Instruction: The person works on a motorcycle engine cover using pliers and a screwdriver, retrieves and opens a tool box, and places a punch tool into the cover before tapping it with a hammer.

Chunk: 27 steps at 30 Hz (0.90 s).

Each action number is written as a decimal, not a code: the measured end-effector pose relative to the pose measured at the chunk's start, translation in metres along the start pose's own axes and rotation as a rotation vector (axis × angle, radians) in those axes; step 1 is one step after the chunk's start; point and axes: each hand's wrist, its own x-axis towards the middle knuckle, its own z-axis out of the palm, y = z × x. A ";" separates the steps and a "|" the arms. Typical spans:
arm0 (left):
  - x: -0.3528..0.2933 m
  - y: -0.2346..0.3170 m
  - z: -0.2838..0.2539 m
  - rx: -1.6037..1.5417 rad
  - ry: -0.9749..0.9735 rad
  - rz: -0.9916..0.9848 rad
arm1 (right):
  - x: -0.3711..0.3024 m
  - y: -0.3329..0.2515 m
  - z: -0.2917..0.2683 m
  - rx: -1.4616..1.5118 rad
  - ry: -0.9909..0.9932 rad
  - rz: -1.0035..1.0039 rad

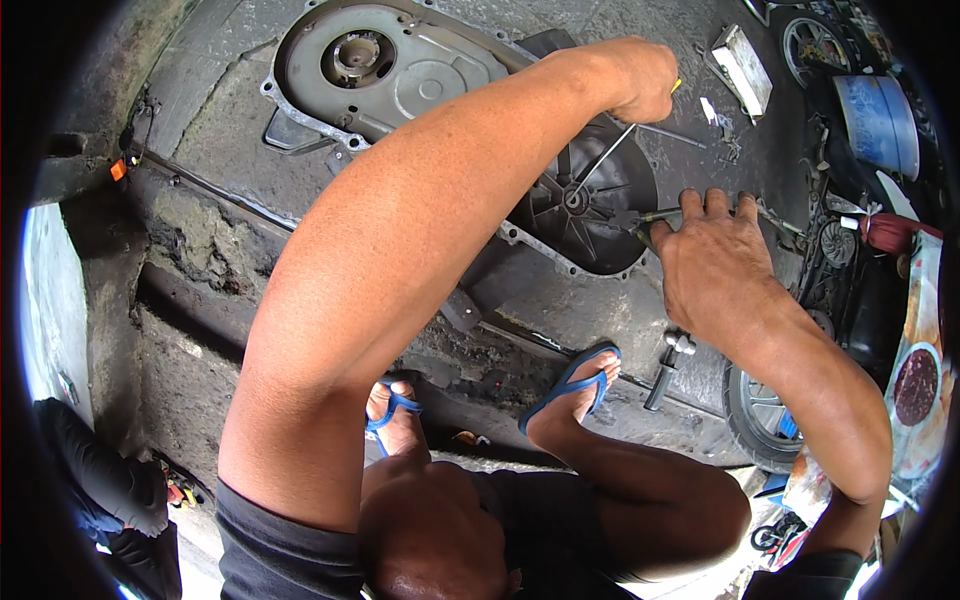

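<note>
**Inspector:** Casing first: the grey engine cover (400, 70) lies flat on the stained concrete floor (200, 230), inner side up. Its round end holds the dark finned fan (585, 200), partly hidden under the left forearm.

**Assistant:** And the hands?

**Inspector:** Left hand (640, 80) is fisted tight around a yellow-handled screwdriver (605, 155); the thin shaft runs down and left from the fist to the fan's hub. Right hand (710, 250) is curled over a dark tool (650, 215) at the fan's right rim. What that tool is, I cannot tell.

**Assistant:** So the work sits below the left grip?

**Inspector:** Below and left of it, and just left of the right fingers. In my judgement the shaft should stay square on the hub, the right hand bracing so the fan cannot turn, and pressure kept light to spare the fins.

**Assistant:** Anything loose nearby?

**Inspector:** A small hammer (668, 368) lies near the sandalled right foot (575, 385), well apart from both hands.
</note>
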 end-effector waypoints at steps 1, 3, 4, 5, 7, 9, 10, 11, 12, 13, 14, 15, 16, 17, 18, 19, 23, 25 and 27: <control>0.000 0.000 0.001 0.008 0.011 -0.003 | 0.001 0.000 0.001 0.000 0.000 0.001; 0.000 0.001 0.001 0.017 0.022 -0.004 | 0.002 -0.001 0.002 -0.006 -0.010 0.004; 0.000 0.001 0.001 0.020 0.021 -0.002 | 0.002 -0.001 0.002 -0.005 -0.010 0.004; 0.000 0.001 0.001 0.023 0.021 0.000 | 0.003 -0.001 0.002 -0.005 -0.015 0.009; 0.000 0.001 0.000 0.024 0.015 0.001 | 0.004 -0.001 0.002 -0.004 -0.021 0.013; 0.001 0.001 0.000 0.024 0.010 0.001 | 0.004 -0.001 0.001 0.003 -0.036 0.018; 0.001 0.001 0.000 0.029 0.010 -0.001 | 0.004 -0.002 0.001 0.003 -0.037 0.019; 0.001 0.001 0.001 0.035 0.011 -0.003 | 0.004 -0.002 0.001 0.003 -0.035 0.021; 0.002 0.001 0.000 0.035 0.012 -0.002 | 0.004 -0.002 0.001 0.004 -0.032 0.023; 0.002 0.000 0.000 0.027 0.005 -0.003 | 0.004 -0.002 0.000 0.004 -0.033 0.022; 0.001 0.000 0.000 0.019 -0.003 -0.004 | 0.004 -0.002 -0.001 0.007 -0.033 0.016; 0.001 -0.001 -0.001 0.019 -0.003 -0.005 | 0.005 -0.002 -0.001 0.011 -0.033 0.010; 0.000 0.001 -0.003 0.012 -0.027 -0.019 | 0.005 -0.002 -0.001 0.011 -0.034 0.010; -0.001 0.002 -0.005 0.006 -0.052 -0.032 | 0.006 -0.002 0.000 0.005 -0.033 0.012; -0.001 0.004 -0.006 0.006 -0.053 -0.032 | 0.007 -0.002 0.001 -0.001 -0.031 0.014; -0.001 0.006 -0.008 0.012 -0.069 -0.041 | 0.007 -0.002 0.000 -0.001 -0.031 0.012; -0.001 0.004 -0.009 0.000 -0.067 -0.001 | 0.011 -0.007 -0.008 0.031 -0.029 -0.007; 0.001 0.003 -0.008 0.006 -0.080 -0.015 | 0.014 -0.005 -0.010 0.036 -0.004 -0.029; 0.001 0.003 -0.008 0.013 -0.091 -0.032 | 0.016 -0.001 -0.013 0.099 -0.021 -0.050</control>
